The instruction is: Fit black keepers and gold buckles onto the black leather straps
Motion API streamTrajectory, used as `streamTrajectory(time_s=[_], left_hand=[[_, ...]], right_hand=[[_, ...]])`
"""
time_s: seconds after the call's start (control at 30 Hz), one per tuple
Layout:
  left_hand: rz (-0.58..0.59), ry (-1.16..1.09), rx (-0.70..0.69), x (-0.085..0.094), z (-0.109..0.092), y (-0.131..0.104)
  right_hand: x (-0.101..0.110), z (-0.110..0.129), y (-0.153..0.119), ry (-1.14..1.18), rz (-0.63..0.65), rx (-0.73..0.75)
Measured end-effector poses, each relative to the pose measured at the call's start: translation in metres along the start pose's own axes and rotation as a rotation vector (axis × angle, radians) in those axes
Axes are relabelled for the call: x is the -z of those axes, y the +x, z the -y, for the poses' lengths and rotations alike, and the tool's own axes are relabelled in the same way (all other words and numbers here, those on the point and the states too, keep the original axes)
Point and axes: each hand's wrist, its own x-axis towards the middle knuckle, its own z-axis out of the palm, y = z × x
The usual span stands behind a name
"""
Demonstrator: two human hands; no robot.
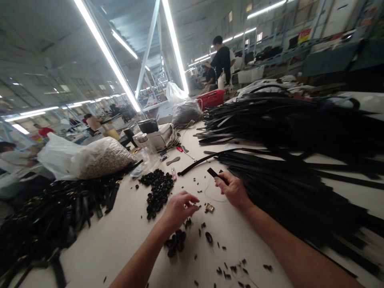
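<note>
My right hand [232, 190] is closed on the end of a black strap [212, 172], just left of a large fan of black straps [276, 180]. To its left, my left hand [180, 206] hovers over the table with thumb and forefinger close to each other; a tiny dark piece [199, 206] shows at the fingertips, and whether it is held is unclear. A gold-coloured buckle [209, 207] lies between the hands. Small black rings [157, 188] are heaped beyond my left hand, with more rings [176, 242] below it.
Black straps with metal parts [60, 212] cover the left side. Behind stand a filled plastic bag [102, 158], a clear jar [144, 142], another bag [183, 110] and a red basket [211, 99]. Small black bits dot the pale table [120, 244]. People work in the background.
</note>
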Motion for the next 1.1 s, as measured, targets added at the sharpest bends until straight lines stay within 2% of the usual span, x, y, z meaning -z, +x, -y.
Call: streamTrajectory(time_s=[0.1,0.23,0.47,0.6,0.67,0.83,0.97,1.1], left_hand=[[0.085,0.191,-0.162,-0.02,-0.012,0.017],[0.152,0.27,-0.224,-0.035,-0.013,0.028],[0.051,0.276,-0.19,-0.041,-0.009,0.029],[0.005,0.204,-0.159,-0.033,-0.009,0.025],[-0.023,0.096,-0.11,-0.024,-0.008,0.015],[-0.175,-0.479,0.141,-0.003,-0.006,-0.025],[-0.317,-0.604,0.2,0.002,-0.002,-0.045],[-0.379,-0.72,0.246,0.001,0.003,-0.044]], right_hand=[[0.0,0.002,-0.001,-0.013,0.017,0.015],[0.0,0.002,-0.002,-0.02,0.043,0.022],[-0.001,0.003,-0.004,-0.021,0.076,0.015],[-0.001,0.007,-0.004,-0.004,0.112,0.005],[-0.003,0.009,-0.006,0.02,0.152,-0.008],[-0.015,0.019,-0.023,0.126,0.373,-0.029],[-0.027,0.03,-0.042,0.186,0.554,-0.025],[-0.032,0.036,-0.052,0.225,0.66,-0.025]])
